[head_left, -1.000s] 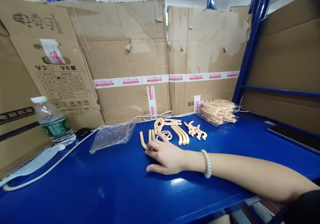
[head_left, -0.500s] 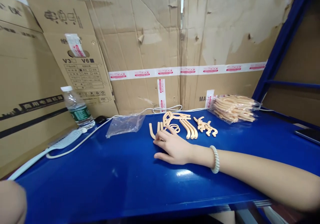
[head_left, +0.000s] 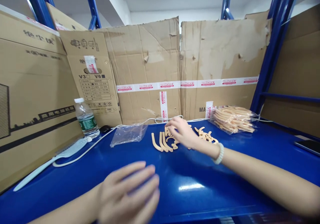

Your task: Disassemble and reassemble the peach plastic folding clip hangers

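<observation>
The left hand [head_left: 130, 194], blurred, hangs with fingers parted over the near side of the surface [head_left: 105, 160], touching nothing visible. The right hand [head_left: 183, 134] is over the beige pieces at the centre, fingers bent; cannot tell whether it pinches one. Curved strips [head_left: 163, 144] lie just left of it, hooks [head_left: 206, 136] right, a filled bag [head_left: 233, 120] farther right. The left carton [head_left: 91, 87] reads "V3" and "V6", V6's box filled; "MA" shows on the far cardboard [head_left: 192, 100]

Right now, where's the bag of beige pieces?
In the head view, the bag lies at right on the blue table, beside the loose hooked pieces.
</observation>
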Demonstrator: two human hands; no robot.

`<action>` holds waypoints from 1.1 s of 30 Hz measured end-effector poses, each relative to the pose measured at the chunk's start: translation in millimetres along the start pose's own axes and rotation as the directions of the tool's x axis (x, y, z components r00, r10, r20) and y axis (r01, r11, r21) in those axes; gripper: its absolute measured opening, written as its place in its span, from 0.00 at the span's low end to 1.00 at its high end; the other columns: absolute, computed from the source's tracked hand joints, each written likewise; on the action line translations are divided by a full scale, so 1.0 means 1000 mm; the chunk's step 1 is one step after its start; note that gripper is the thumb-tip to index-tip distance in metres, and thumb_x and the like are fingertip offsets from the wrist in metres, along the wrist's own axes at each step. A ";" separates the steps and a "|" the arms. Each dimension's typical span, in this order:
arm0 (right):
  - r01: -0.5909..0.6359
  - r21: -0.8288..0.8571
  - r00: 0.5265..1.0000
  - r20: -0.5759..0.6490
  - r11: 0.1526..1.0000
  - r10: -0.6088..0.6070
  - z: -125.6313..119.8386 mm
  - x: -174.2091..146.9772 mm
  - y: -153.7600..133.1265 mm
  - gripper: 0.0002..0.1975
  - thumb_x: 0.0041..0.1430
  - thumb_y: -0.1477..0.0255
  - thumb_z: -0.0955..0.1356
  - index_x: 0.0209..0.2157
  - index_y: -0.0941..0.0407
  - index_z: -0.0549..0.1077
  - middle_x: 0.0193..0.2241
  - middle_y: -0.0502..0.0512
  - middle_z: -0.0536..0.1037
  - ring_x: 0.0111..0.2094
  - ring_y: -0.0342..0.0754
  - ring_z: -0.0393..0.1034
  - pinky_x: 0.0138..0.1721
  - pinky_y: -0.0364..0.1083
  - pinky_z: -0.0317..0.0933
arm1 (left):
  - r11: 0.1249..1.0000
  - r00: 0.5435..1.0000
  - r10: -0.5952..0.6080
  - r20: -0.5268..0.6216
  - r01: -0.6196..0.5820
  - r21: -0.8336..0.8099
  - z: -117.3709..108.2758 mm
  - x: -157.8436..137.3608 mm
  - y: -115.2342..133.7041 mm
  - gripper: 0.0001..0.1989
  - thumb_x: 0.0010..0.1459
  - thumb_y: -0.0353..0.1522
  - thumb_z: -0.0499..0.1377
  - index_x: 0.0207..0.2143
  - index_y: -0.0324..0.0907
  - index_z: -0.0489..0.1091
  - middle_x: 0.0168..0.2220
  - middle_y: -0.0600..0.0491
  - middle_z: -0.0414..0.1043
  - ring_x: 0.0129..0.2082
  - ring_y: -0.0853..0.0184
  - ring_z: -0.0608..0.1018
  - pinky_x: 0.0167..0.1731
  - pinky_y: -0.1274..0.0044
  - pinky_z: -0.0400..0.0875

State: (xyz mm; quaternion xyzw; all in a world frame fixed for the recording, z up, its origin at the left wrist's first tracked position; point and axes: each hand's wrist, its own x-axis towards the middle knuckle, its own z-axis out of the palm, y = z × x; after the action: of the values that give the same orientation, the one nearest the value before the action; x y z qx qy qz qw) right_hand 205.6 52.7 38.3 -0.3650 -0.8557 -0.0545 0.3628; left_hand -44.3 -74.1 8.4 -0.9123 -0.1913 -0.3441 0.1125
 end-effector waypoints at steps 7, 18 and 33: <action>-0.105 -0.020 0.990 0.095 0.994 0.107 -0.029 0.004 0.030 0.10 0.55 0.82 0.65 0.34 0.57 0.77 0.33 0.53 0.81 0.34 0.48 0.74 0.37 0.44 0.64 | 0.928 0.899 -0.370 0.235 0.347 0.132 0.048 0.048 -0.067 0.12 0.61 0.31 0.54 0.46 0.37 0.68 0.51 0.39 0.66 0.49 0.52 0.72 0.49 0.57 0.71; -0.160 -0.199 0.941 0.265 0.967 0.211 -0.034 0.022 0.091 0.06 0.65 0.71 0.67 0.38 0.60 0.75 0.32 0.52 0.78 0.33 0.45 0.74 0.38 0.48 0.69 | 0.944 0.903 -0.316 0.291 0.330 0.002 0.058 0.044 -0.068 0.13 0.59 0.23 0.49 0.45 0.41 0.64 0.47 0.45 0.68 0.46 0.59 0.73 0.48 0.66 0.71; 0.227 -0.257 0.719 0.695 0.939 0.016 0.044 0.080 0.077 0.17 0.64 0.69 0.68 0.53 0.57 0.69 0.56 0.60 0.69 0.53 0.56 0.67 0.52 0.60 0.64 | 0.973 0.949 -0.210 0.234 0.226 -0.043 0.059 0.043 -0.066 0.12 0.58 0.21 0.52 0.42 0.42 0.66 0.48 0.48 0.70 0.49 0.58 0.71 0.49 0.64 0.67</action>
State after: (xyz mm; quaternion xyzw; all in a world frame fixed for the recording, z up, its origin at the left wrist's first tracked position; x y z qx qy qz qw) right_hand 193.2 171.4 45.5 -0.3633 -0.9273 -0.0762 -0.0489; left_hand -8.2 17.1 -0.8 -0.9224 -0.2905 -0.2537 0.0195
